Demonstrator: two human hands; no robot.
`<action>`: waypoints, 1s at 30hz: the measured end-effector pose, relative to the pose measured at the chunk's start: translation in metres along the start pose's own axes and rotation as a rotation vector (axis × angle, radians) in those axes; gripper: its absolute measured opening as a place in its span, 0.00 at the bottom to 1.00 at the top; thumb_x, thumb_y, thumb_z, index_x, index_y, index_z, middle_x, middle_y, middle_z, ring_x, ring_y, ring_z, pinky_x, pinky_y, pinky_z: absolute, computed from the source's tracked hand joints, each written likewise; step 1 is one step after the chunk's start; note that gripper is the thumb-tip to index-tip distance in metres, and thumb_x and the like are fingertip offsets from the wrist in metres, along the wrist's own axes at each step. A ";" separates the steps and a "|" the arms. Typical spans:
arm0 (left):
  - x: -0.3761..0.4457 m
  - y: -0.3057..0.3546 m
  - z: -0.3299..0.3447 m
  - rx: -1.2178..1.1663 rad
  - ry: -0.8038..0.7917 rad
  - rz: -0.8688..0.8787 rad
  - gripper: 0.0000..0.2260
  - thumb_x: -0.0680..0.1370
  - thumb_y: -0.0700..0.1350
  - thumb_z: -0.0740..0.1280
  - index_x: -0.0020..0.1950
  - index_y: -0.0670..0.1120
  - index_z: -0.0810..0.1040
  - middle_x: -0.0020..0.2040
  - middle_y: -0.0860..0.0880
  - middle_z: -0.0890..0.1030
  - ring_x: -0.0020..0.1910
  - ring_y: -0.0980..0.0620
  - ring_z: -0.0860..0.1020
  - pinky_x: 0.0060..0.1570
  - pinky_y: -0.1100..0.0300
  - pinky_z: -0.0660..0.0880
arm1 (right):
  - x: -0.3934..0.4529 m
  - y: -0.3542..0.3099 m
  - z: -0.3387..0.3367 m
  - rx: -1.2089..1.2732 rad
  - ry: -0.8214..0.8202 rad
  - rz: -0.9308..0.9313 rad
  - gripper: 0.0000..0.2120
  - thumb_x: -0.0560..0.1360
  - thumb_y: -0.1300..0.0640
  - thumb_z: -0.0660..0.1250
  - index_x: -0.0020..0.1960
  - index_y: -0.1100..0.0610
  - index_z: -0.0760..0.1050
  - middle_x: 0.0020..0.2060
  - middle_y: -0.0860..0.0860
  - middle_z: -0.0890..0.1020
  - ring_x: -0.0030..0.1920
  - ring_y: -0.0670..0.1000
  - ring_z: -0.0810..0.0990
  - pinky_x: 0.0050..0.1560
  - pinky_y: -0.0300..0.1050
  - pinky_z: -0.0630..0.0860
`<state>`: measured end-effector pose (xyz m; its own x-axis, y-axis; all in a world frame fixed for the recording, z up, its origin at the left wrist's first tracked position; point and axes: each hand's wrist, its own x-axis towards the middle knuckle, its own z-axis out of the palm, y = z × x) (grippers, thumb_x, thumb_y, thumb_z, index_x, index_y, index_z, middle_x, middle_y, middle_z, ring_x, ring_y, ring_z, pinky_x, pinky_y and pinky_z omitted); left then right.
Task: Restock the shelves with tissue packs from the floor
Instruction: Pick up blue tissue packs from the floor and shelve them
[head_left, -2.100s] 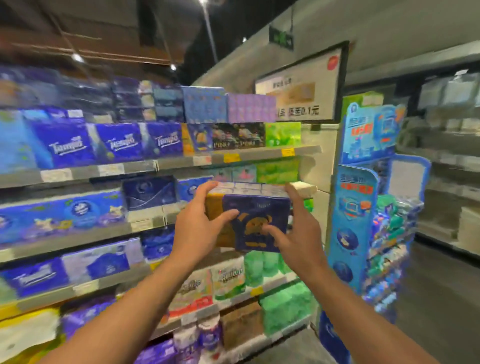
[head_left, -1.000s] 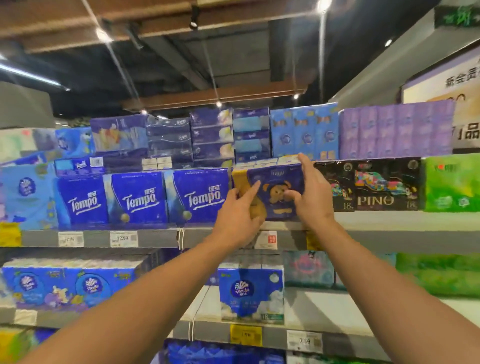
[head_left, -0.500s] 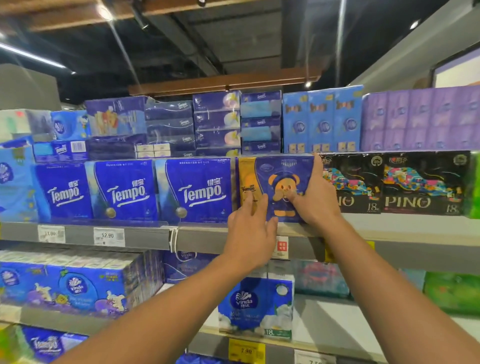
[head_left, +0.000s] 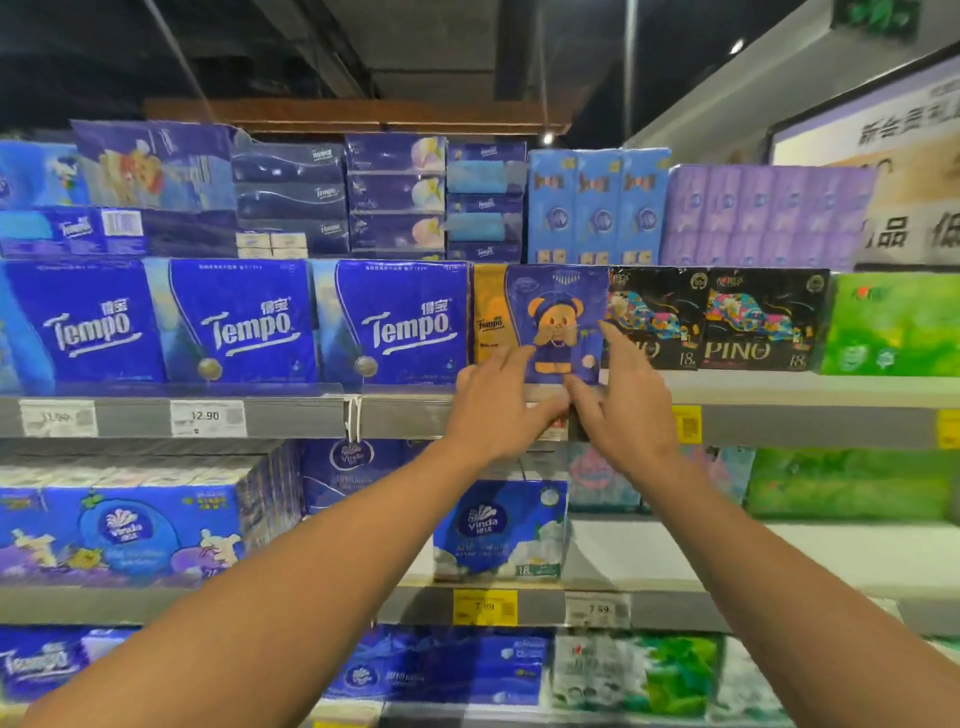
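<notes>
On the grey metal shelf (head_left: 779, 410), the glossy blue-and-gold plastic tissue pack printed with a bear (head_left: 540, 319) stands upright between blue Tempo packs (head_left: 400, 325) and black Pino packs (head_left: 711, 317). Left hand (head_left: 493, 410) and right hand (head_left: 623, 410) rest loosely spread at its lower edge, gripping nothing. This pack looks placed; any packs on the floor are out of view.

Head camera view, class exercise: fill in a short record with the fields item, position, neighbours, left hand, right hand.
item: bear tissue pack
position: upright on the shelf, face forward
neighbours: Tempo pack to its left, black PINO pack to its right
left hand: left hand open, fingertips at the pack's lower edge
right hand: right hand open, fingers spread by the pack's right edge
</notes>
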<state>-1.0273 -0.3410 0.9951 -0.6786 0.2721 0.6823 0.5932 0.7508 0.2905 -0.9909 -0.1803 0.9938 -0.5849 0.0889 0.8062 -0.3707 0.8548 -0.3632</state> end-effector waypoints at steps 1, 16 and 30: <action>-0.005 -0.001 -0.002 -0.052 0.056 0.018 0.27 0.73 0.61 0.66 0.68 0.50 0.71 0.66 0.49 0.74 0.64 0.49 0.73 0.64 0.49 0.69 | -0.015 -0.002 -0.009 0.013 -0.005 -0.007 0.28 0.76 0.56 0.69 0.73 0.59 0.65 0.67 0.56 0.75 0.65 0.58 0.73 0.62 0.49 0.68; -0.254 0.153 0.046 -0.691 -0.590 0.319 0.12 0.70 0.46 0.75 0.52 0.48 0.79 0.49 0.48 0.82 0.45 0.49 0.80 0.47 0.58 0.74 | -0.387 -0.101 -0.156 -0.444 0.118 0.746 0.32 0.75 0.44 0.68 0.74 0.54 0.63 0.58 0.57 0.80 0.54 0.58 0.81 0.54 0.55 0.77; -0.703 0.367 -0.108 -0.770 -1.285 1.067 0.23 0.66 0.49 0.76 0.60 0.50 0.78 0.52 0.50 0.83 0.50 0.50 0.81 0.51 0.60 0.74 | -0.811 -0.393 -0.337 -0.753 0.686 1.557 0.34 0.74 0.40 0.69 0.74 0.50 0.61 0.57 0.52 0.82 0.55 0.56 0.80 0.50 0.50 0.76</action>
<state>-0.2858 -0.3210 0.6945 0.4217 0.9067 -0.0057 0.7349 -0.3380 0.5880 -0.1271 -0.4161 0.6401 0.3872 0.9180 0.0860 0.6163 -0.1883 -0.7647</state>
